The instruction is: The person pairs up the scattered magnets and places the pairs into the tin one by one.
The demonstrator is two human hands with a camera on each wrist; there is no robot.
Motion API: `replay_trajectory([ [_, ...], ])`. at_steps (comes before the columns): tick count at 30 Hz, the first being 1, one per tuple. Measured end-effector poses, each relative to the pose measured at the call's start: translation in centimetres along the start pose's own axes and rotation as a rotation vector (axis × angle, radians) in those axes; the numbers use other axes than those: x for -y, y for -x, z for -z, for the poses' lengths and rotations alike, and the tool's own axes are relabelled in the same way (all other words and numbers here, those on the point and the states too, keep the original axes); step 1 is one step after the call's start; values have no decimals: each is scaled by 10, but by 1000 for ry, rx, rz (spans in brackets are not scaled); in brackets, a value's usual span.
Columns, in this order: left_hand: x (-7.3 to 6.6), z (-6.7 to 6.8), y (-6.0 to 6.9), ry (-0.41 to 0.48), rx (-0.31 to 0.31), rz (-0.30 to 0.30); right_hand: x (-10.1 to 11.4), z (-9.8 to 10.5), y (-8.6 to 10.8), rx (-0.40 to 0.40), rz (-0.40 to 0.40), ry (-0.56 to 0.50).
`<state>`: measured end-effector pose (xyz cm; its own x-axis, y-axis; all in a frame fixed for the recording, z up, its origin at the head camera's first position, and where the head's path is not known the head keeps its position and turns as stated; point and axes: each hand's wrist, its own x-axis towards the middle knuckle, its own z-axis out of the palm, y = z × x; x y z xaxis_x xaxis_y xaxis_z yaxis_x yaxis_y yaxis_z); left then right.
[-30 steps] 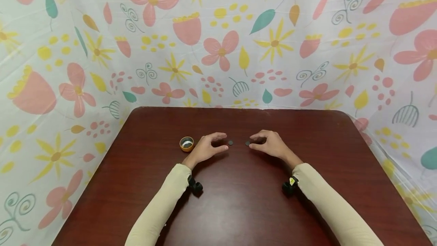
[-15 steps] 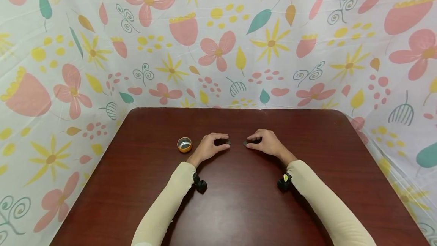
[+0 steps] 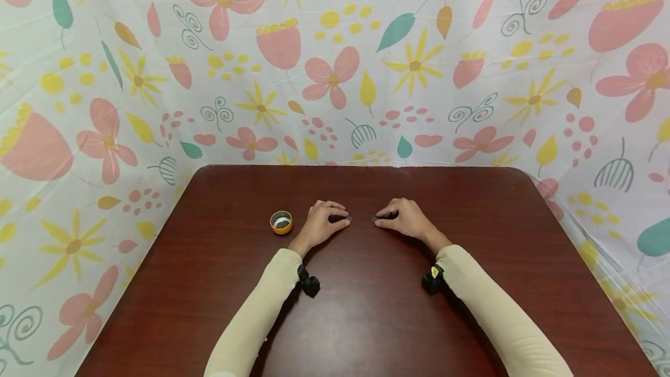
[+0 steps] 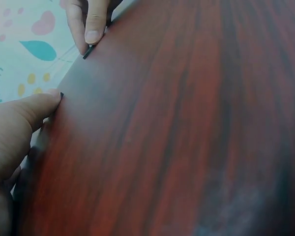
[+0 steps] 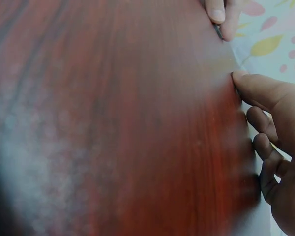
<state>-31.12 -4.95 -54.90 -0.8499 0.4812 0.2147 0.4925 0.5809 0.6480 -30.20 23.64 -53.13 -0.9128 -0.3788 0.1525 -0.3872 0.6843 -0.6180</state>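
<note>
Two small dark round discs, coin-like in size, are at the middle of the table, a short gap apart. My left hand [image 3: 320, 223] pinches the left disc [image 3: 350, 219] between thumb and fingertips. Facing it, my right hand [image 3: 409, 219] has the right disc [image 3: 374, 219] between thumb and index finger. In the left wrist view the right-hand disc [image 4: 88, 51] looks thin and edge-on at the tabletop. The right wrist view shows the left-hand disc [image 5: 218, 31] much the same way. Fingers partly cover both discs.
A small round metal bowl [image 3: 281, 231], orange outside and silvery inside, stands left of my left hand. Both hands are over a dark reddish-brown wooden table [image 3: 361, 319]. Behind the table hangs a floral-patterned cloth [image 3: 335, 28].
Both hands have moved slightly inward and their fingers have closed on the discs, which lay uncovered beside the fingertips a second ago. The bowl stays on the table.
</note>
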Motion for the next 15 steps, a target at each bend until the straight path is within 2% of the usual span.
replay_trajectory([
  [15,-4,-2,0,-50,-9,-11,2,-3,-2,-9,8,-7],
])
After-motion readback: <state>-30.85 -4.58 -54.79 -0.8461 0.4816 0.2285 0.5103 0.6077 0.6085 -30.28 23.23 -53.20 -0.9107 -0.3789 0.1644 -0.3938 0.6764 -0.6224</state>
